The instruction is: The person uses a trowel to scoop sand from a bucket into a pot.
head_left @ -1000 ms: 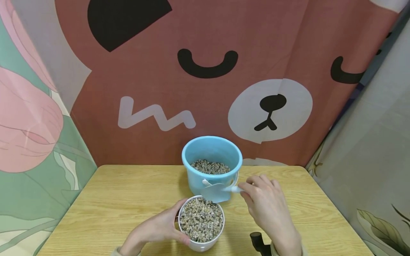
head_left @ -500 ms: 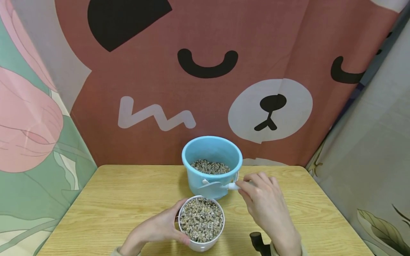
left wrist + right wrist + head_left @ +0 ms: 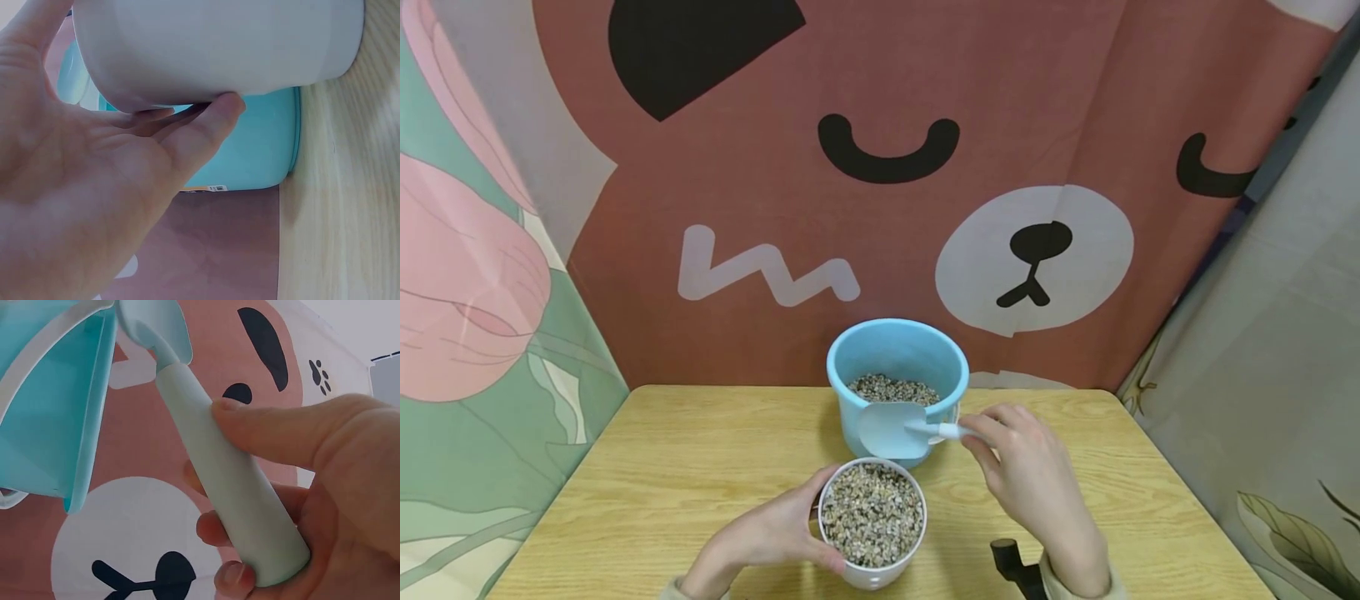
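In the head view my left hand (image 3: 782, 529) grips the side of a white pot (image 3: 880, 577), which is filled nearly to its rim with coarse gravel (image 3: 872, 512). My right hand (image 3: 1037, 471) holds a small light-blue shovel (image 3: 891, 431) by its pale handle (image 3: 219, 469); the right wrist view has the thumb along the handle and the fingers wrapped below. The shovel's blade hovers just beyond the pot, in front of a blue bucket (image 3: 842, 417), and no gravel shows on it. More gravel (image 3: 895, 390) lies inside the bucket.
The bucket stands on a wooden table (image 3: 715, 442) near its back edge, with a white bail handle (image 3: 37, 347) at its side. A printed cloth (image 3: 737, 192) hangs right behind the table. A black camera mount (image 3: 1018, 567) sits by my right wrist.
The shovel blade has risen away from the pot's rim and turned so its broad face shows. My right hand has shifted slightly right; the left hand and pot have stayed still.
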A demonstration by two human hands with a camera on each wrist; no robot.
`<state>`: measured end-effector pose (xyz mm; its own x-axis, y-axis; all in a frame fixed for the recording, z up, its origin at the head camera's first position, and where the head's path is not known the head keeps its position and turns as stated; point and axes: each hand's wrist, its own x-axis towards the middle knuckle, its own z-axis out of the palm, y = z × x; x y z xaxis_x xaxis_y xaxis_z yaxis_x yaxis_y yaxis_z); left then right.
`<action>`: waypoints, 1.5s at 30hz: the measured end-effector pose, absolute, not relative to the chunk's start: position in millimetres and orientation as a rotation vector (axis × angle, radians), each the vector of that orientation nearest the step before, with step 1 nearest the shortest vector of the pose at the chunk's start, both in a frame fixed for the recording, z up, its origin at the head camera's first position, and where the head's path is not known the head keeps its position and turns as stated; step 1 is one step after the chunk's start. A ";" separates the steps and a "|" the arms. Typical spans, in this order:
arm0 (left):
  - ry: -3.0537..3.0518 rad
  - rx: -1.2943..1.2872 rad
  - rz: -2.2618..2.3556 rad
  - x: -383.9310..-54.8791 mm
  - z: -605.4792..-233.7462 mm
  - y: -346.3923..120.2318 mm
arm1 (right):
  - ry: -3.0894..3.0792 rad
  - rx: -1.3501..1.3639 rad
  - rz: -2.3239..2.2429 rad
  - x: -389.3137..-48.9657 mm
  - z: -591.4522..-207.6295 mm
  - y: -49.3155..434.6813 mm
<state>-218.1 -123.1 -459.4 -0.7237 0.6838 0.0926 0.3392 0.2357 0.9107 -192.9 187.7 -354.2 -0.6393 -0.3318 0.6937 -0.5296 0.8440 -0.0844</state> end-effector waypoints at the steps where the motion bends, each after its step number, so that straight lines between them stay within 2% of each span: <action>1: 2.176 0.951 1.492 -218.0 -459.4 -123.2 | -2.329 0.619 0.384 -193.0 -354.2 187.9; 15: 2.133 0.972 1.526 -217.3 -458.5 -123.9 | -2.491 0.553 0.680 -206.6 -357.1 201.8; 19: 2.077 0.990 1.530 -221.7 -455.3 -123.1 | -2.538 0.517 0.759 -218.0 -351.7 211.6; 24: 2.178 0.866 1.477 -231.5 -444.7 -129.2 | -2.605 0.460 0.795 -241.4 -335.3 219.1; 35: 2.621 0.550 1.397 -287.3 -416.7 -134.3 | -2.792 0.506 0.441 -317.3 -320.9 208.9; 45: 2.775 0.421 1.587 -333.2 -398.1 -118.8 | -2.866 0.607 -0.105 -359.2 -321.1 187.5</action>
